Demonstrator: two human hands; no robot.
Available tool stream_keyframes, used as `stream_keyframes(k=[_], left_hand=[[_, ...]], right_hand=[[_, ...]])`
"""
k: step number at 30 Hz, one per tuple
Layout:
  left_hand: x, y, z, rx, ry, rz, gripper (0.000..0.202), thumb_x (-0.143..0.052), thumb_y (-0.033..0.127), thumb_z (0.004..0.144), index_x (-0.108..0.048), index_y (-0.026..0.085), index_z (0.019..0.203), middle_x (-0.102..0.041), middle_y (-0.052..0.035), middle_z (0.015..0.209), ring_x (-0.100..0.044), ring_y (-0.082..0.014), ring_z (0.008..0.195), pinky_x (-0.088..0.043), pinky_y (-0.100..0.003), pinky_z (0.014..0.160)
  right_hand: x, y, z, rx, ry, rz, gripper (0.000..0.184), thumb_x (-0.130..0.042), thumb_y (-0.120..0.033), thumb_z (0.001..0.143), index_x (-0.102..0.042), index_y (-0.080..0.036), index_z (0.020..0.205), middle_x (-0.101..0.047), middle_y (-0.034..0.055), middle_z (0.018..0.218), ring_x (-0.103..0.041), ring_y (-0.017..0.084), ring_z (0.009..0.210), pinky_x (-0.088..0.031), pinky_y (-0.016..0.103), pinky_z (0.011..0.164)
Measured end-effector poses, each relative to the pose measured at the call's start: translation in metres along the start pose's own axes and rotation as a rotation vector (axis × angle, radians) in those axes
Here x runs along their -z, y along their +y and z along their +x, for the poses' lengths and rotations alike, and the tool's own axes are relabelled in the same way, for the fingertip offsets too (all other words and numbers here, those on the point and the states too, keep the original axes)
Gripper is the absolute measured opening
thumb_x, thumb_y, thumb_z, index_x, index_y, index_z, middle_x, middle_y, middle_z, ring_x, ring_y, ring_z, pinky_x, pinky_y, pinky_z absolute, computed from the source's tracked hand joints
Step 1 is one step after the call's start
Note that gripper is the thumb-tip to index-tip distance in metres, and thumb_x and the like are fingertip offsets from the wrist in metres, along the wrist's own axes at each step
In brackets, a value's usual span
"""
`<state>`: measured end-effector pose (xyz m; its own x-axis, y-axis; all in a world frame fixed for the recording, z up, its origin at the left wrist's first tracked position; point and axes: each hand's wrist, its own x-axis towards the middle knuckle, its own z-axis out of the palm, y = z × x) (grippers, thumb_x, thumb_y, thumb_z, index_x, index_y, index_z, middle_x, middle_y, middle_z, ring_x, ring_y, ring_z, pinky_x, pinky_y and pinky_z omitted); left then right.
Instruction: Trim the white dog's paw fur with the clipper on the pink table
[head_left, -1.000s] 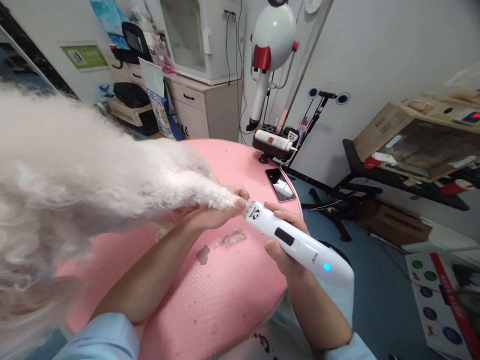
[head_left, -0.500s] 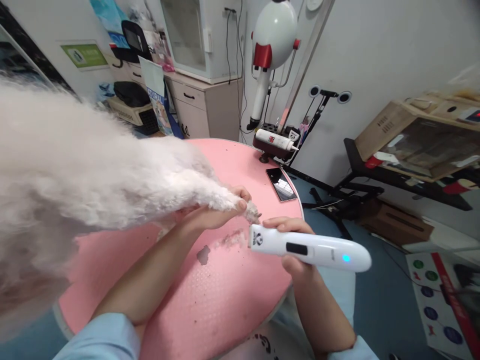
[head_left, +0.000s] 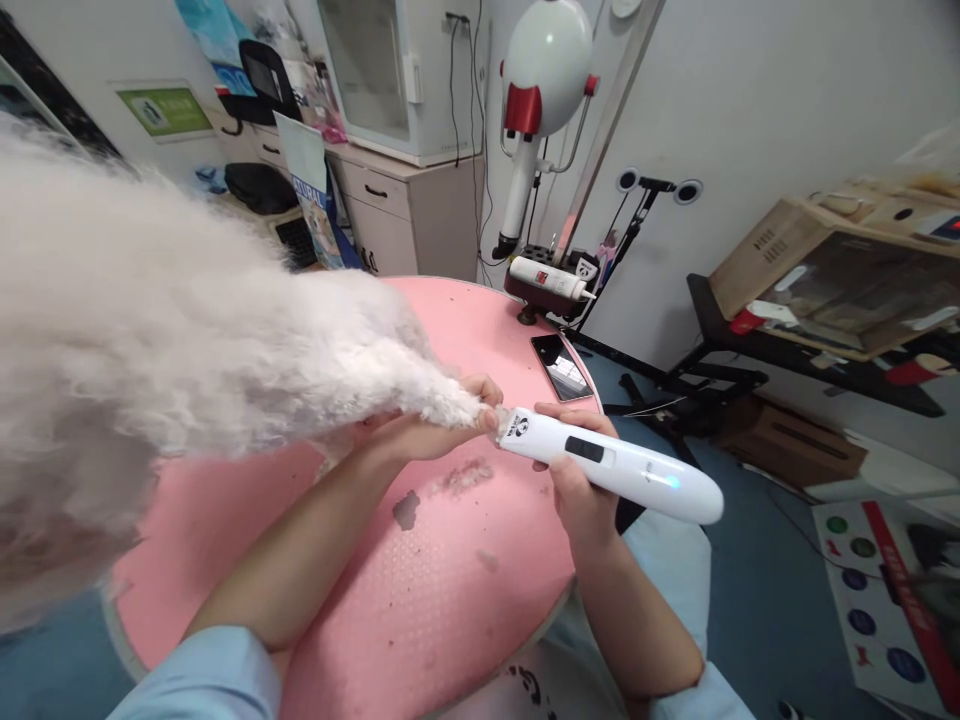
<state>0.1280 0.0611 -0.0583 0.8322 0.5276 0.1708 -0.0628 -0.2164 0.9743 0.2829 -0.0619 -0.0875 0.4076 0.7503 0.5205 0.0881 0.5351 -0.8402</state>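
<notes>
A fluffy white dog (head_left: 225, 330) fills the left side, one leg stretched out to the right over the pink table. My left hand (head_left: 457, 425) is closed around the dog's paw (head_left: 491, 420) from below, thumb on top near the toes. In my right hand (head_left: 577, 470) lies a white hair clipper (head_left: 615, 460) with a black switch and a lit blue light. The clipper's head meets the tip of the paw and hides most of the toes. Below them, a patch of cut hair (head_left: 463, 478) lies on the table.
The round pink grooming table (head_left: 427, 590) has a grey worn spot (head_left: 406, 511). At its far right edge rest a phone (head_left: 561, 367) and a holder with a white bottle (head_left: 547, 277). A white-and-red dryer (head_left: 547, 70) stands behind. A wooden box (head_left: 825, 270) sits at right.
My right hand has brought the clipper up and left, from just short of the paw onto its tip. A small tuft of hair now shows lower on the table. My left hand keeps its hold.
</notes>
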Motion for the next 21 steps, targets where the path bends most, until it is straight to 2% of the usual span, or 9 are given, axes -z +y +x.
stream_keyframes(k=[3,6,9,11,12,14,16,18,21], left_hand=[[0.000,-0.001,0.000,0.013,0.011,0.005,0.042,-0.057,0.058,0.082,-0.049,0.018,0.082,-0.050,-0.0005,0.078,-0.043,-0.0102,0.066,-0.033,-0.022,0.056],[-0.001,-0.002,0.000,0.010,0.026,-0.015,0.044,-0.055,0.061,0.082,-0.048,0.018,0.083,-0.052,-0.0008,0.079,-0.045,-0.0107,0.067,-0.036,-0.023,0.058],[-0.001,-0.001,0.000,-0.011,0.069,0.000,0.043,-0.051,0.061,0.085,-0.047,0.018,0.081,-0.051,-0.0001,0.078,-0.044,-0.0105,0.067,-0.036,-0.023,0.059],[-0.002,0.002,0.000,-0.017,0.095,-0.008,0.042,-0.048,0.060,0.087,-0.045,0.018,0.080,-0.050,-0.0003,0.077,-0.045,-0.0111,0.067,-0.036,-0.024,0.060],[-0.002,0.004,0.000,-0.019,0.104,-0.016,0.042,-0.047,0.059,0.088,-0.045,0.018,0.079,-0.051,-0.0005,0.076,-0.045,-0.0115,0.067,-0.037,-0.025,0.060],[-0.003,0.008,-0.001,-0.017,0.111,-0.023,0.041,-0.046,0.058,0.089,-0.044,0.019,0.078,-0.050,-0.0003,0.073,-0.045,-0.0116,0.064,-0.036,-0.025,0.059],[-0.004,0.009,-0.001,-0.015,0.112,-0.016,0.041,-0.045,0.058,0.089,-0.044,0.019,0.077,-0.048,0.0008,0.071,-0.042,-0.0108,0.061,-0.035,-0.024,0.057],[-0.005,0.008,-0.001,-0.007,0.111,-0.009,0.041,-0.045,0.058,0.090,-0.045,0.019,0.078,-0.046,0.0017,0.070,-0.040,-0.0105,0.061,-0.034,-0.024,0.057],[-0.005,0.003,-0.001,0.017,0.118,0.009,0.039,-0.044,0.056,0.090,-0.047,0.019,0.080,-0.047,0.0017,0.073,-0.042,-0.0110,0.064,-0.035,-0.024,0.059]], right_hand=[[0.000,-0.001,0.002,0.005,-0.067,0.026,0.037,-0.070,-0.039,0.080,-0.054,-0.025,0.110,-0.066,0.0099,0.117,-0.066,0.026,0.107,-0.061,0.042,0.080],[0.000,-0.005,0.002,0.078,-0.087,-0.041,0.038,-0.070,-0.032,0.080,-0.053,-0.026,0.114,-0.063,0.0100,0.123,-0.062,0.026,0.116,-0.056,0.045,0.092],[0.001,-0.011,-0.002,0.192,-0.289,-0.124,0.045,-0.071,-0.030,0.079,-0.053,-0.025,0.120,-0.059,0.0124,0.131,-0.058,0.028,0.124,-0.053,0.048,0.099],[0.003,-0.014,-0.007,0.291,-0.369,-0.141,0.046,-0.069,-0.033,0.081,-0.052,-0.025,0.122,-0.062,0.0135,0.127,-0.063,0.029,0.117,-0.056,0.046,0.093],[0.003,-0.014,-0.009,0.335,-0.347,-0.164,0.045,-0.068,-0.034,0.081,-0.052,-0.024,0.122,-0.064,0.0136,0.123,-0.065,0.029,0.113,-0.058,0.045,0.089],[0.003,-0.013,-0.014,0.411,-0.210,-0.243,0.044,-0.067,-0.035,0.081,-0.052,-0.025,0.122,-0.066,0.0129,0.116,-0.067,0.029,0.107,-0.060,0.046,0.083],[0.001,-0.011,-0.017,0.460,-0.107,-0.335,0.046,-0.068,-0.035,0.080,-0.051,-0.026,0.122,-0.066,0.0121,0.114,-0.067,0.030,0.107,-0.060,0.047,0.083],[-0.001,-0.008,-0.017,0.489,-0.098,-0.377,0.049,-0.068,-0.036,0.080,-0.049,-0.026,0.124,-0.066,0.0119,0.115,-0.067,0.029,0.106,-0.060,0.049,0.085],[-0.004,-0.007,-0.016,0.468,-0.161,-0.371,0.050,-0.067,-0.041,0.081,-0.047,-0.026,0.125,-0.064,0.0131,0.119,-0.067,0.029,0.109,-0.060,0.047,0.086]])
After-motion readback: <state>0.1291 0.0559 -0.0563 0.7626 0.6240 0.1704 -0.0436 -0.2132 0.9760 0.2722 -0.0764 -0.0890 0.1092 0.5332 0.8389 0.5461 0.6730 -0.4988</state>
